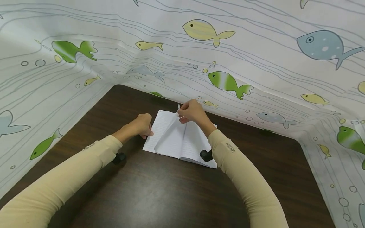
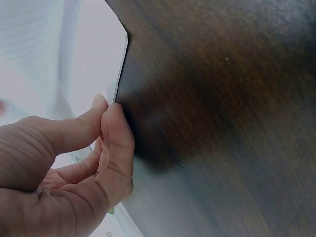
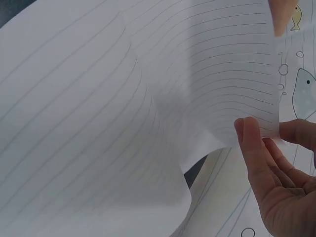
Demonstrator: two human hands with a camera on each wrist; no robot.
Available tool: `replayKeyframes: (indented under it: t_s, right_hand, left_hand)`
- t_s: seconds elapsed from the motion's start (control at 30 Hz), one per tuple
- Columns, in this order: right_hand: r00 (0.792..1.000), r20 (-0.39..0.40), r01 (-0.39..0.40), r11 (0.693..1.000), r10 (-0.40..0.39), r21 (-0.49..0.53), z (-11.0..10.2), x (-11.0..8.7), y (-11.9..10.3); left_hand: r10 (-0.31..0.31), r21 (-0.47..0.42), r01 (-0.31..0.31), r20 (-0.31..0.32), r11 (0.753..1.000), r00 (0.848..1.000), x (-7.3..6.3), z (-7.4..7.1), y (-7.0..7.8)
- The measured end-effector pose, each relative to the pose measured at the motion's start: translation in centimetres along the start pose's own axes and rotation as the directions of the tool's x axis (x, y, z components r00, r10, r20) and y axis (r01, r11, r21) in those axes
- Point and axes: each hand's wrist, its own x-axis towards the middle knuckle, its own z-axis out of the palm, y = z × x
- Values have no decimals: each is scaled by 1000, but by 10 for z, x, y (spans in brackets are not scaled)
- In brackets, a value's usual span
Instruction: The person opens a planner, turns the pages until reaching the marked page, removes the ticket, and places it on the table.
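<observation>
Locating open notebook (image 1: 196,142) on dark table (image 1: 159,190), toward the far side near the fish-printed sheet (image 1: 174,63), to the right of left hand (image 1: 141,125) and below right hand (image 1: 192,110). Reading the spine as running nearly straight away from the body, and the long axis of the pages along with it. Pinching the outer left edge of the notebook with left hand, between thumb and forefinger, plainest in left wrist view. Pinching lifted page (image 1: 171,136) at its far end with right hand, with thumb and fingertips meeting across the paper. Holding that page raised and curved, slanting from the spine out over the left half. Noting its near free corner above the left half: rightward of left hand and closer to the body, nearer to left hand than to right. Judging this leftward lean as the governing relation, with left hand on the side of the lean. Being unable to tell whether pinching one sheet or several at the left edge.
</observation>
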Motion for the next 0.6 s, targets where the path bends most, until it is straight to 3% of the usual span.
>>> replayKeyframes:
  t_s: [0.6]
  right_hand:
    - [997,-68,-24,997,19,-72,38,20,9]
  left_hand:
    - [12,-21,-12,11,1000,1000,-2,-1,1]
